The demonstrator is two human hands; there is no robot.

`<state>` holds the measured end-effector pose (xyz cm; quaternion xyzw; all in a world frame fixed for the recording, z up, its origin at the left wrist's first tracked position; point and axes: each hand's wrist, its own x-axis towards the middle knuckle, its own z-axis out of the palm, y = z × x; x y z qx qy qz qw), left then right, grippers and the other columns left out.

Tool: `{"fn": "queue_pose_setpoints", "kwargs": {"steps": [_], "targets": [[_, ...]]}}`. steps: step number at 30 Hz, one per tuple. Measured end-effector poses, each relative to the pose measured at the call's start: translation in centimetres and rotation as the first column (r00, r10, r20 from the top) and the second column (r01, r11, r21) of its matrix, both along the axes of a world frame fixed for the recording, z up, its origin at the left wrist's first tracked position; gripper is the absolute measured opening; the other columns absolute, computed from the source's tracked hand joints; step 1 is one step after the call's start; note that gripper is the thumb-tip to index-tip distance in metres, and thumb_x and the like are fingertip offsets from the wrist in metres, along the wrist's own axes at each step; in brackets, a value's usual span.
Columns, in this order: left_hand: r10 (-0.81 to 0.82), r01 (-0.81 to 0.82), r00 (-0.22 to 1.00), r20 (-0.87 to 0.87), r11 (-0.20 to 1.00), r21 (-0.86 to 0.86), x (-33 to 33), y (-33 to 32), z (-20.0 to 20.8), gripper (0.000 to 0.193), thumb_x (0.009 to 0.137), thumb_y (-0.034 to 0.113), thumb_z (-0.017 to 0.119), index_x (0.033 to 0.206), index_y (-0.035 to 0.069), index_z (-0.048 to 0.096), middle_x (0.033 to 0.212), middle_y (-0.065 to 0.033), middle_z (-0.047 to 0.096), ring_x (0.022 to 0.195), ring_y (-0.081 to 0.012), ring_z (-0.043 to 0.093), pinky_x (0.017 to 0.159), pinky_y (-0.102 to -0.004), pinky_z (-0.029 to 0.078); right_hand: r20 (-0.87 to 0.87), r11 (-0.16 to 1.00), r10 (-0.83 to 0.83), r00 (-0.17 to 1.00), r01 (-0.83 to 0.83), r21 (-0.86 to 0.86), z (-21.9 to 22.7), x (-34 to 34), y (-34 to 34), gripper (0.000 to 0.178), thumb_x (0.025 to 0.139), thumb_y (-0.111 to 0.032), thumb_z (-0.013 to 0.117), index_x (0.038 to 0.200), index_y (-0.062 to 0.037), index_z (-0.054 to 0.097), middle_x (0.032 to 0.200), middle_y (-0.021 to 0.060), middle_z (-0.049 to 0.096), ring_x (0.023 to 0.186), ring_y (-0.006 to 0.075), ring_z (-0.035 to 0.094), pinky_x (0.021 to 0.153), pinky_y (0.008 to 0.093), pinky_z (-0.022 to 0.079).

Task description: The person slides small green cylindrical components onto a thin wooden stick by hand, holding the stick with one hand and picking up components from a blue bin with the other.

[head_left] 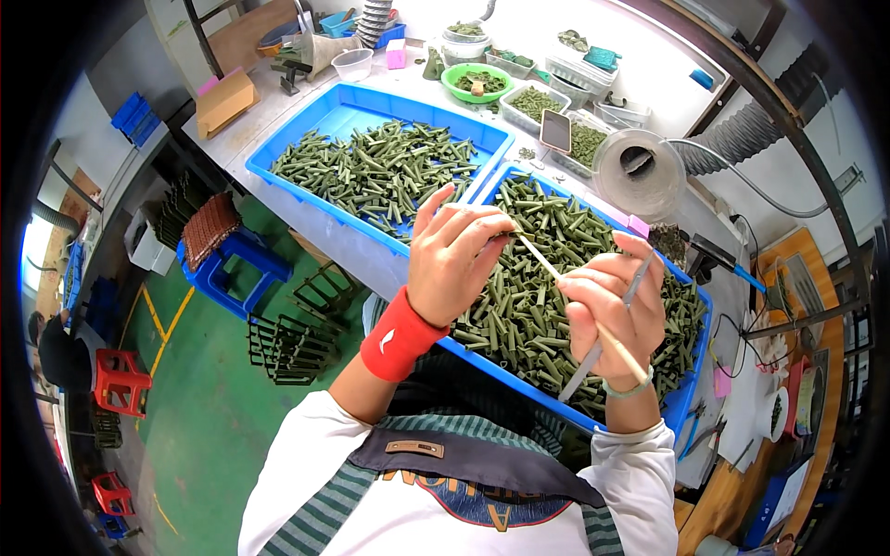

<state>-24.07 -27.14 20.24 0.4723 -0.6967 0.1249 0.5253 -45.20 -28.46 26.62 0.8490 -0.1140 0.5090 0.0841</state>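
My left hand, with a red wristband, is closed in a pinch on a small green piece mostly hidden by the fingertips. The tip of a thin pale stick-like tool meets that pinch. My right hand is closed around this tool, whose thicker wooden end sticks out near the wrist. A flat grey metal strip is also held across the same hand's fingers. Below both hands lies a blue tray heaped with short dark-green tubes.
A second blue tray of green tubes adjoins it at the far left. Behind stand a green bowl, plastic tubs, a phone and a clear funnel-shaped hood on a grey hose. A blue stool stands on the floor at left.
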Motion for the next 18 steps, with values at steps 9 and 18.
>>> {"fn": "queue_pose_setpoints", "kwargs": {"steps": [9, 18], "targets": [[0.003, -0.003, 1.000, 0.012, 1.000, 0.026, 0.1, 0.1, -0.4, 0.025, 0.083, 0.004, 0.079, 0.104, 0.014, 0.074, 0.103, 0.0003, 0.075, 0.096, -0.0203, 0.069, 0.114, -0.0474, 0.041, 0.019, 1.000, 0.008, 1.000, -0.008, -0.011, -0.2, 0.4, 0.3, 0.014, 0.098, -0.022, 0.071, 0.098, -0.0085, 0.067, 0.079, 0.0020, 0.071, 0.075, 0.0207, 0.067, 0.102, 0.0482, 0.052], [-0.021, 0.023, 0.998, -0.055, 0.999, 0.041, 0.2, -0.2, -0.7, 0.024, 0.084, 0.004, 0.080, 0.106, 0.013, 0.075, 0.105, -0.0020, 0.077, 0.098, -0.0214, 0.071, 0.114, -0.0476, 0.042, 0.116, 0.999, -0.032, 0.993, 0.028, 0.036, 0.1, -1.1, 0.8, 0.023, 0.107, -0.027, 0.060, 0.095, -0.0079, 0.066, 0.077, 0.0034, 0.073, 0.076, 0.0215, 0.070, 0.103, 0.0497, 0.049]]}}
